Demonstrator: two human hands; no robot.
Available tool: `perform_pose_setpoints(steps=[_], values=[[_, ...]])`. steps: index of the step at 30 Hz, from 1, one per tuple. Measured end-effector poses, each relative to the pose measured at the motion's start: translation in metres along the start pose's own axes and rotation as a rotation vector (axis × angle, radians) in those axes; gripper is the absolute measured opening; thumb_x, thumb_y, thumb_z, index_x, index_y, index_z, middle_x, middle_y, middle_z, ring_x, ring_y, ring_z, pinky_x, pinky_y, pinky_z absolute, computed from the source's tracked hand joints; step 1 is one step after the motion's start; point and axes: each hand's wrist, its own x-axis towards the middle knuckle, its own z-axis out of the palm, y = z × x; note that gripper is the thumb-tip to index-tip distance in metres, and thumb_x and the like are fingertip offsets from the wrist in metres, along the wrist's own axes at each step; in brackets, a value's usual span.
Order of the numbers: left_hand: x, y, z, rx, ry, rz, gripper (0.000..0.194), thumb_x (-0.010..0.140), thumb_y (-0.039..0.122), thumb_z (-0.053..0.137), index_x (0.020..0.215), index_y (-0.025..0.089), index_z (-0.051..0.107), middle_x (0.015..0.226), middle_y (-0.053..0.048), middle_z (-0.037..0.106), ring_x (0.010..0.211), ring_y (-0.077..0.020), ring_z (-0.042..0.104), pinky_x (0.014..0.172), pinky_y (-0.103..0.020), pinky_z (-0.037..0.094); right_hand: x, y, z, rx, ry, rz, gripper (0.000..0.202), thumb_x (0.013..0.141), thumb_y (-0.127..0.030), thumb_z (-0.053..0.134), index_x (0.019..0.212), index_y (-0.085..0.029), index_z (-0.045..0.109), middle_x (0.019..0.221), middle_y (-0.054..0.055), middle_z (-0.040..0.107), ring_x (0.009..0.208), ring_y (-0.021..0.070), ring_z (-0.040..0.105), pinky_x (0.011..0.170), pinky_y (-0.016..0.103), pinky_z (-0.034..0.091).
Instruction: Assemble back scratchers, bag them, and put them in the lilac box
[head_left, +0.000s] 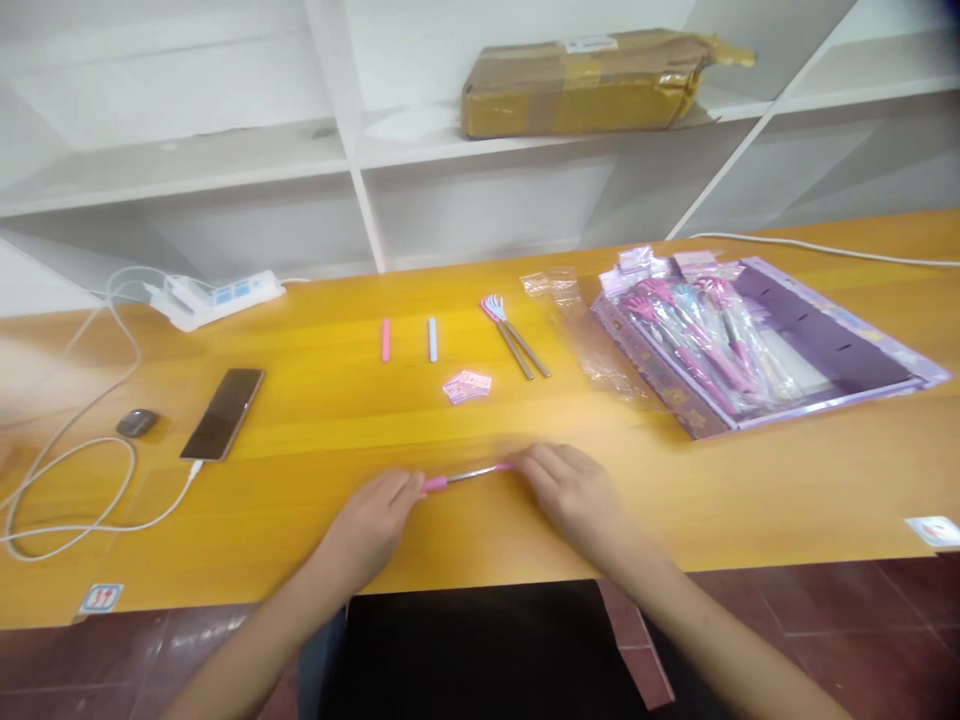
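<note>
A pink back scratcher (471, 473) with a thin metal rod is stretched between my hands, low over the near part of the table. My left hand (377, 520) is closed round its pink handle. My right hand (574, 490) is closed on the other pink end, whose shape is hidden by the fingers. Beyond lie a pink handle (386, 340) and a light blue handle (433, 340), apart from each other. To their right are two metal rods (525, 348) with pink and blue claw heads side by side. Small printed cards (466, 386) overlap nearer my hands.
An open purple display box (697, 418) at right holds several bagged back scratchers (712, 340). Empty see-through bags (592, 345) lie beside it. At left are a phone (223, 415) on a cable, a dark small case (136, 422) and a power strip (232, 297). A carton (581, 90) sits on the shelf.
</note>
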Motion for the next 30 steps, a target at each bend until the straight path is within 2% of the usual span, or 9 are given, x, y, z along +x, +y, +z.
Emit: perform_pose_setpoints(steps=[3, 10, 15, 19, 22, 26, 30], values=[[0.002, 0.008, 0.008, 0.028, 0.016, -0.011, 0.02, 0.11, 0.013, 0.049, 0.125, 0.011, 0.064, 0.09, -0.007, 0.067, 0.079, -0.0216, 0.066, 0.075, -0.037, 0.058, 0.002, -0.016, 0.008, 0.008, 0.009, -0.015, 0.026, 0.113, -0.012, 0.044, 0.101, -0.014, 0.067, 0.086, 0.007, 0.065, 0.075, 0.0188, 0.053, 0.072, 0.034, 0.038], [-0.001, -0.004, 0.003, -0.07, -0.082, -0.063, 0.016, 0.111, 0.02, 0.053, 0.122, 0.018, 0.065, 0.095, -0.004, 0.067, 0.085, -0.0214, 0.065, 0.08, -0.038, 0.055, -0.004, -0.021, 0.012, 0.048, 0.017, 0.01, 0.02, 0.112, -0.014, 0.049, 0.102, -0.014, 0.066, 0.085, 0.006, 0.062, 0.079, 0.0186, 0.051, 0.073, 0.034, 0.037], [0.002, -0.005, 0.001, -0.156, -0.052, -0.098, 0.021, 0.112, 0.021, 0.052, 0.129, 0.02, 0.065, 0.107, -0.006, 0.072, 0.097, -0.0221, 0.069, 0.09, -0.04, 0.056, -0.006, -0.02, 0.019, 0.064, 0.028, 0.048, 0.015, 0.11, -0.013, 0.054, 0.101, -0.016, 0.066, 0.087, 0.005, 0.063, 0.08, 0.018, 0.052, 0.075, 0.033, 0.037], [0.005, -0.004, -0.001, -0.22, -0.012, -0.133, 0.02, 0.112, 0.025, 0.053, 0.126, 0.022, 0.067, 0.112, -0.006, 0.073, 0.101, -0.0212, 0.071, 0.09, -0.037, 0.058, -0.005, -0.019, 0.021, 0.082, 0.04, 0.071, 0.016, 0.109, -0.018, 0.058, 0.095, -0.017, 0.065, 0.084, 0.005, 0.062, 0.078, 0.0183, 0.052, 0.074, 0.034, 0.038], [0.006, -0.004, -0.002, -0.227, -0.022, -0.163, 0.019, 0.112, 0.027, 0.054, 0.124, 0.023, 0.068, 0.11, -0.005, 0.073, 0.1, -0.0207, 0.072, 0.09, -0.037, 0.058, -0.002, -0.02, 0.022, 0.091, 0.035, 0.09, 0.02, 0.11, -0.021, 0.057, 0.092, -0.016, 0.064, 0.083, 0.005, 0.061, 0.079, 0.0194, 0.051, 0.075, 0.034, 0.038], [0.005, -0.004, -0.003, -0.203, -0.012, -0.149, 0.018, 0.111, 0.026, 0.056, 0.122, 0.022, 0.069, 0.109, -0.005, 0.072, 0.098, -0.0205, 0.069, 0.087, -0.036, 0.055, -0.003, -0.019, 0.021, 0.123, -0.003, 0.073, 0.015, 0.111, -0.023, 0.056, 0.103, -0.016, 0.067, 0.092, 0.007, 0.066, 0.085, 0.0199, 0.055, 0.079, 0.034, 0.04], [0.004, -0.001, -0.006, -0.116, 0.003, -0.114, 0.014, 0.11, 0.028, 0.059, 0.104, 0.019, 0.069, 0.09, -0.003, 0.066, 0.081, -0.0187, 0.062, 0.074, -0.034, 0.049, -0.005, -0.017, 0.018, 0.154, -0.037, 0.052, 0.017, 0.112, -0.025, 0.054, 0.106, -0.016, 0.067, 0.098, 0.008, 0.068, 0.088, 0.0201, 0.057, 0.081, 0.034, 0.04]])
